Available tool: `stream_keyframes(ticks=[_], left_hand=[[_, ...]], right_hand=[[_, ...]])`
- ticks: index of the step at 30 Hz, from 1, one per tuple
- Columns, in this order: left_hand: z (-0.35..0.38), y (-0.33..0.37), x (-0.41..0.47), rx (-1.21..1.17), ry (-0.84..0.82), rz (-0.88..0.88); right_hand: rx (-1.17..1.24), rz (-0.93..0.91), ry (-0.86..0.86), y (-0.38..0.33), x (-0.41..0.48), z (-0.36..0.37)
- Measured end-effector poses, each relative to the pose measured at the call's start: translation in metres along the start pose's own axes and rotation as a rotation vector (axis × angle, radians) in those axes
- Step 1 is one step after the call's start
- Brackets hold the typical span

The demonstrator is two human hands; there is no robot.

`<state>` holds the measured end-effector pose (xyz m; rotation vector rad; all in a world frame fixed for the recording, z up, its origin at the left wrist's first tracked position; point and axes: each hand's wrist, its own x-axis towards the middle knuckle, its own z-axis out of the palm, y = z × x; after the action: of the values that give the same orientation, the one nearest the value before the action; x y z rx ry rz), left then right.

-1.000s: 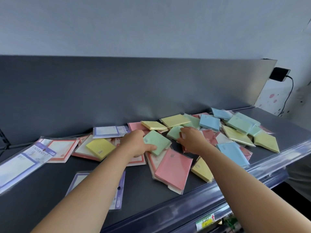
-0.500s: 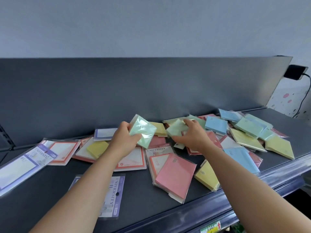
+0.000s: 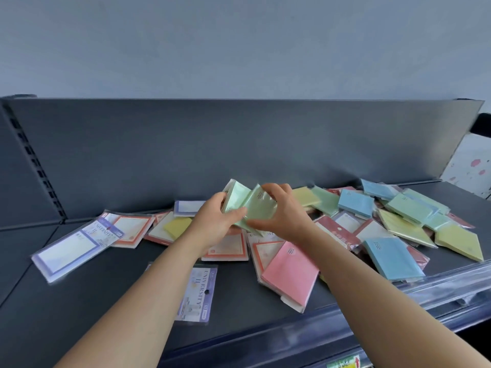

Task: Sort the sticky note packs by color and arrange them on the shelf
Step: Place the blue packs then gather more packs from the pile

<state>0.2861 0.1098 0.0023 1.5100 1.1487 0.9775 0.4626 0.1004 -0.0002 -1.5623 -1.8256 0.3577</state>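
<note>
As two green packs (image 3: 236, 193) meet above the shelf (image 3: 79, 301)
Left hand (image 3: 212, 224) and right hand (image 3: 285, 216) each grip one, fingers curled; slick wrappers may slide apart, dropping one into the pile (image 3: 398, 216).

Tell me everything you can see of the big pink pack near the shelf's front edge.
The pink pack is a flat rectangle of plain pink notes, seemingly in clear wrap, with small dark print near its far corner. It lies face up, turned diagonally, near the front edge of the dark shelf, resting on a red-bordered pack. Nothing holds it.
</note>
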Motion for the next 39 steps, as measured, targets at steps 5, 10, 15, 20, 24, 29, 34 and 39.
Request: stream_keyframes(ticks=[5, 10, 15, 20, 24, 29, 34, 39], left_hand=[[-0.020, -0.004, -0.014, -0.052, 0.109, 0.004], [-0.049, -0.003, -0.033, -0.174, 0.175, -0.014], [-0.084, -0.012, -0.055, -0.067, 0.301, -0.024], [-0.129, -0.012, -0.088, -0.182, 0.315, 0.016], [-0.182, -0.015, -0.129, -0.103, 0.397, 0.006], [-0.263, -0.027, -0.185, 0.011, 0.525, -0.039], [-0.348, -0.046, -0.244, 0.097, 0.651, -0.079], [-0.429, -0.061, -0.304, 0.149, 0.717, -0.123]], right_hand=[[0.059, -0.003, -0.051, -0.014, 0.002, 0.009], [0.327, 0.163, -0.135, -0.040, 0.004, 0.022], [0.513, 0.136, -0.185, -0.078, 0.005, 0.047], [0.553, 0.088, -0.249, -0.123, 0.007, 0.079], [0.580, 0.072, -0.301, -0.172, 0.001, 0.119], [0.568, 0.035, -0.372, -0.249, -0.011, 0.175], [0.543, -0.042, -0.411, -0.334, -0.035, 0.234], [0.579, -0.100, -0.476, -0.410, -0.059, 0.298]])
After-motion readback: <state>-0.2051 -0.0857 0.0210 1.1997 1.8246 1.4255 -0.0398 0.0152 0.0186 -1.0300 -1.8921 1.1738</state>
